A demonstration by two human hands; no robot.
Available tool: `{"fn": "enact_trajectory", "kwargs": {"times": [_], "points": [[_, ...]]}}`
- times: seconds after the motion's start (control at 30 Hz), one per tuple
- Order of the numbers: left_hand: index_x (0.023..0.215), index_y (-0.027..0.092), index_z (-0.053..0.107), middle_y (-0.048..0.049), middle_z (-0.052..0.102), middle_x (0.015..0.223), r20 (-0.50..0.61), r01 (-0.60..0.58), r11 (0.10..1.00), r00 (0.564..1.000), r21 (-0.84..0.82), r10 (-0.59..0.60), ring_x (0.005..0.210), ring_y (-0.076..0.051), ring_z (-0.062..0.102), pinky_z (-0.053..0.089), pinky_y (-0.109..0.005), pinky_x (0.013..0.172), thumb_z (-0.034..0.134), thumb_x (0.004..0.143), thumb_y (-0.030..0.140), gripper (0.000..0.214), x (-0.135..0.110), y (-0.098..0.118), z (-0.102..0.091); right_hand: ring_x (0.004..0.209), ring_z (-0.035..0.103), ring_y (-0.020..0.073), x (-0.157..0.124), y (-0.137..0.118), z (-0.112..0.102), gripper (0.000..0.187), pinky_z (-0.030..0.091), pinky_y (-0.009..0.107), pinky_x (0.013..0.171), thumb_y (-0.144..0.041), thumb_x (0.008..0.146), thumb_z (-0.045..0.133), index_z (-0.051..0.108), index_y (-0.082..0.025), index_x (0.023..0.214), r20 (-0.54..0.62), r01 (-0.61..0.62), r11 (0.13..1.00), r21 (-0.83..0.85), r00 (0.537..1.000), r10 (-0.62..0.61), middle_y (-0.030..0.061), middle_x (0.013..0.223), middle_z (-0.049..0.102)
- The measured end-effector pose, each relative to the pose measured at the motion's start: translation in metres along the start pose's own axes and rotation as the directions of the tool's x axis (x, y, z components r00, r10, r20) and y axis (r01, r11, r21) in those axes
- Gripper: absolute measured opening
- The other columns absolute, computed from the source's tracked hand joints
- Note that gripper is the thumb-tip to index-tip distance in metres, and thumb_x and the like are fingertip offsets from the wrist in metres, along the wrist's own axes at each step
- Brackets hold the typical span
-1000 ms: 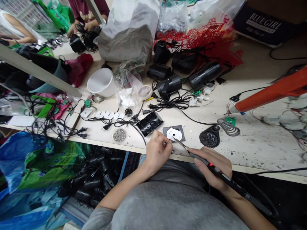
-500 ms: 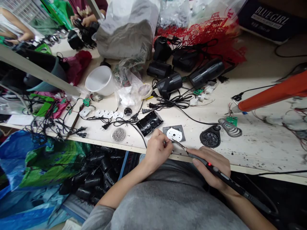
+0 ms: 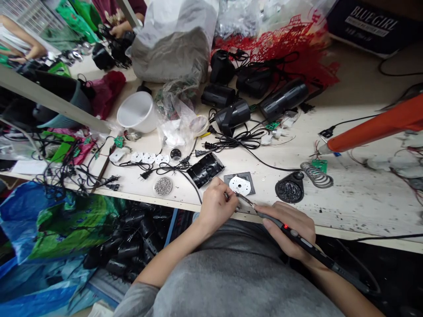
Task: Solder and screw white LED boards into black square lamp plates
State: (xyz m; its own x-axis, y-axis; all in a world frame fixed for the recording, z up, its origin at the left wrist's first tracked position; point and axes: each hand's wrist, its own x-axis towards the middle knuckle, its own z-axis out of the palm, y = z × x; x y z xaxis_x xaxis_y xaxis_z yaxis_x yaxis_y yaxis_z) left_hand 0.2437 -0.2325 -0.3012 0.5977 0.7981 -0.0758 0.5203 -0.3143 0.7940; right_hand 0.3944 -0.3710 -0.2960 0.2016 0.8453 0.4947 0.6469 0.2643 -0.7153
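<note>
Above, BLUEGIRL box point(image 3: 362, 26), right hand point(image 3: 286, 229) — soldering iron point(image 3: 317, 253)

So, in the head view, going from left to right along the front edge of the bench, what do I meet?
Round grey disc of beads, black casing, white plate, black round holder, wire coil.

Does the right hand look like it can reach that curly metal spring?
Probably yes. The right hand sits close to the metal coil spring, and the round black stand lies beside the way, not across it. It holds a soldering iron, though.
</note>
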Motion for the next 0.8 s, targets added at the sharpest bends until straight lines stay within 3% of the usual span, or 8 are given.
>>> {"fn": "enact_trajectory", "kwargs": {"times": [0.23, 0.57, 0.7, 0.8], "points": [[0.062, 0.017, 0.060, 0.0019, 0.051, 0.075, -0.005, -0.003, 1.000, 1.000, 0.019, 0.003, 0.059, -0.008, 0.051, 0.042, -0.021, 0.056, 0.063, 0.072, 0.003, 0.017, 0.001, 0.001, -0.001, 0.067, 0.070, 0.0152, -0.003, 0.000, 0.004, 0.025, 0.059, 0.028, 0.061, -0.007, 0.090, 0.058, 0.071, -0.020, 0.108, -0.030, 0.029, 1.000, -0.003, 0.999, -0.030, 0.0045, 0.087, 0.077], [0.061, 0.017, 0.060, 0.0017, 0.052, 0.075, -0.040, -0.027, 0.999, 0.999, 0.038, 0.029, 0.058, -0.008, 0.050, 0.042, -0.022, 0.058, 0.063, 0.071, 0.004, 0.017, 0.002, 0.000, 0.000, 0.072, 0.071, 0.0156, -0.011, -0.001, 0.002, 0.027, 0.059, 0.028, 0.065, -0.010, 0.092, 0.057, 0.070, -0.022, 0.112, -0.044, -0.048, 0.999, 0.008, 0.998, 0.048, 0.0037, 0.088, 0.077], [0.060, 0.018, 0.060, 0.0019, 0.052, 0.074, -0.047, -0.024, 0.999, 0.999, 0.038, 0.026, 0.057, -0.008, 0.050, 0.043, -0.023, 0.058, 0.064, 0.071, 0.005, 0.017, 0.002, 0.000, 0.000, 0.080, 0.072, 0.0189, -0.031, 0.001, -0.006, 0.025, 0.060, 0.030, 0.068, -0.019, 0.091, 0.062, 0.068, -0.023, 0.115, -0.195, -0.148, 0.987, -0.064, 0.972, 0.133, 0.0050, 0.094, 0.076], [0.059, 0.017, 0.059, 0.0020, 0.052, 0.074, -0.031, -0.020, 0.999, 0.999, 0.029, 0.021, 0.055, -0.008, 0.050, 0.043, -0.022, 0.056, 0.063, 0.070, 0.005, 0.017, 0.003, 0.000, -0.001, 0.069, 0.067, 0.0173, -0.043, 0.006, -0.013, 0.025, 0.056, 0.030, 0.057, -0.019, 0.088, 0.067, 0.067, -0.023, 0.112, -0.288, -0.197, 0.975, -0.104, 0.944, 0.160, 0.0046, 0.090, 0.072]]}}
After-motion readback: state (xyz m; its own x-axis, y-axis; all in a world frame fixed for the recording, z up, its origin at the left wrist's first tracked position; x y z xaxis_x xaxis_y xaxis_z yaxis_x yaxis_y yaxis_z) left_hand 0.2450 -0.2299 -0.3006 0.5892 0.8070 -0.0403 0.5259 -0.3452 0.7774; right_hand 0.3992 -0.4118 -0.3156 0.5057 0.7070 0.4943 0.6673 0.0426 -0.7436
